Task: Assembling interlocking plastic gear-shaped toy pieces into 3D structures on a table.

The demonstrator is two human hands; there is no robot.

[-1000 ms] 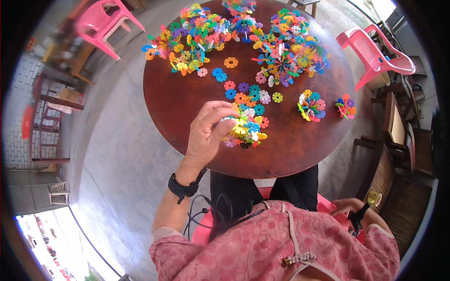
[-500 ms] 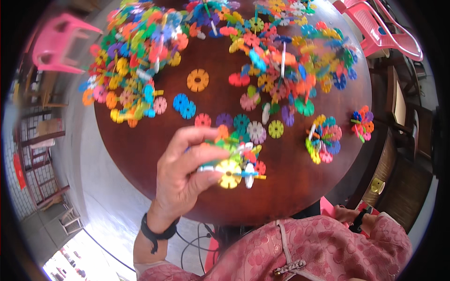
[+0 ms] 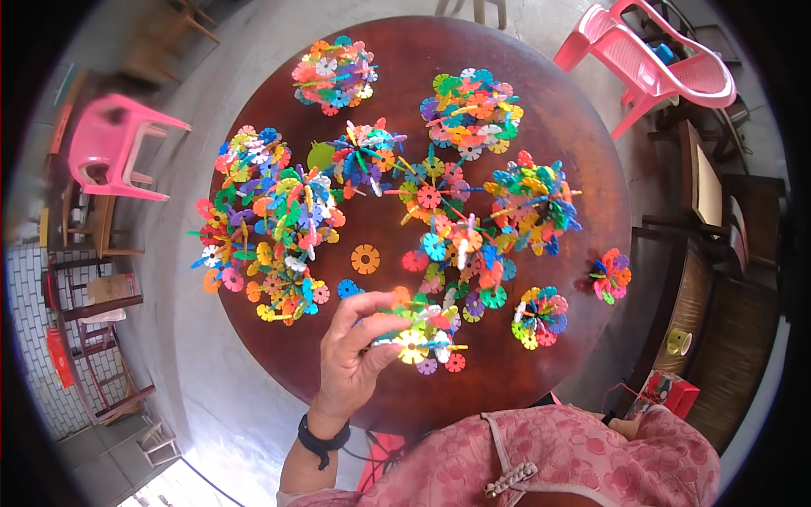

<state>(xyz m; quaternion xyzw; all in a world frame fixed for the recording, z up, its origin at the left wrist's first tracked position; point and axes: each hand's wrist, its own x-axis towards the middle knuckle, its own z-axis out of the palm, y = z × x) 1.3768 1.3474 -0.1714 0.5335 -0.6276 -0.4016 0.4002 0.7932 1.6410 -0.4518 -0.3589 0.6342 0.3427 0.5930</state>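
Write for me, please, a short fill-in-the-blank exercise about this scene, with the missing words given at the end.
1. The person's ____ hand holds a cluster of notched discs.
2. The wristband on that arm is ____.
3. On the table, the loose disc just above the blue one is ____.
4. The plastic chair at upper right is ____.

Missing words: left; black; orange; pink.

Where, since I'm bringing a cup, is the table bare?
Bare table lies between the upper right ball and the right rim, and between the lower small ball and the pink shirt. Disc clusters crowd together at middle left.
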